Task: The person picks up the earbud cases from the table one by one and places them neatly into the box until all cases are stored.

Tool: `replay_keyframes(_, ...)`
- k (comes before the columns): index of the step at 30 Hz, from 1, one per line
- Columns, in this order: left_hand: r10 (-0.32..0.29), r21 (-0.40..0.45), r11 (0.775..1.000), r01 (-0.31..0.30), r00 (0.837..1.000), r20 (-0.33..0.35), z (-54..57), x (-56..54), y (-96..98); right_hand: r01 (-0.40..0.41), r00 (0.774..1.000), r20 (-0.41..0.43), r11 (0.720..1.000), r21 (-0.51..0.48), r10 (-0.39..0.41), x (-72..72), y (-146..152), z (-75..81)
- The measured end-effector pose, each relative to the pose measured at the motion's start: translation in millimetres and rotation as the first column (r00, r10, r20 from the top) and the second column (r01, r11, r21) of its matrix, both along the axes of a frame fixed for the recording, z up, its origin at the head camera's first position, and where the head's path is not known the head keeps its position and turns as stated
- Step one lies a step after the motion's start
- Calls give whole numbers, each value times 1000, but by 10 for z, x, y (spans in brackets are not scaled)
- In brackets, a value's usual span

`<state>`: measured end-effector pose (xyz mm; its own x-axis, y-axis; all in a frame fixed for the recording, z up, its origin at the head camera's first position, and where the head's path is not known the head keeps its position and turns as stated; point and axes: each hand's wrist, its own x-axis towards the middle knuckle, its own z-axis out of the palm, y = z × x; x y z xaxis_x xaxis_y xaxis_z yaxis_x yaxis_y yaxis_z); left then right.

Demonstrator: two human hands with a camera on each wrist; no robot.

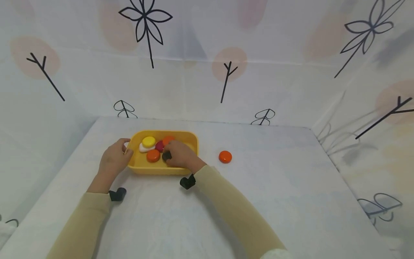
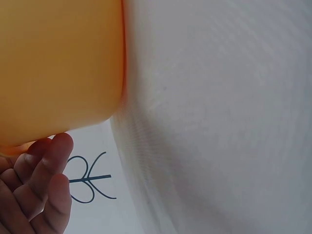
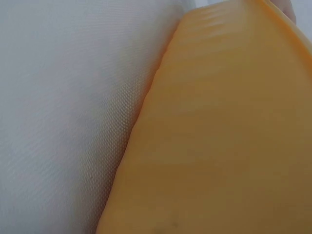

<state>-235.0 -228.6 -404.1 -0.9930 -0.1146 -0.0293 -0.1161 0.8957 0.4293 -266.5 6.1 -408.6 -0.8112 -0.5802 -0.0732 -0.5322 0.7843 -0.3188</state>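
A shallow yellow plastic bin (image 1: 163, 170) stands on the white table. At its left end my left hand (image 1: 114, 157) holds the rim between thumb and fingers; in the left wrist view, fingertips (image 2: 61, 144) lie against the outer wall. My right hand (image 1: 182, 155) reaches over the near wall into the bin and pinches a dark, rounded piece (image 1: 166, 156), partly hidden by the fingers. Around it lie an orange-red disc (image 1: 153, 155), a crimson piece (image 1: 160, 146), an orange piece (image 1: 168, 140) and a yellow disc (image 1: 148, 141) over a white piece (image 1: 145, 148).
Another orange-red disc (image 1: 225, 157) lies on the table (image 1: 275, 187), right of the bin. Patterned cloth (image 1: 194, 86) hangs behind the table and along both sides. Dark wrist cameras sit on both wrists, the right one close to the bin's near wall.
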Motion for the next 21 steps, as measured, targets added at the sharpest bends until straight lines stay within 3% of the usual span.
replay_keyframes(21, -7, -3, 1000, 7, 1000, -13, -27, -11, -18, -11, 999, -39, 1000, 24, 12, 1, 2, -4)
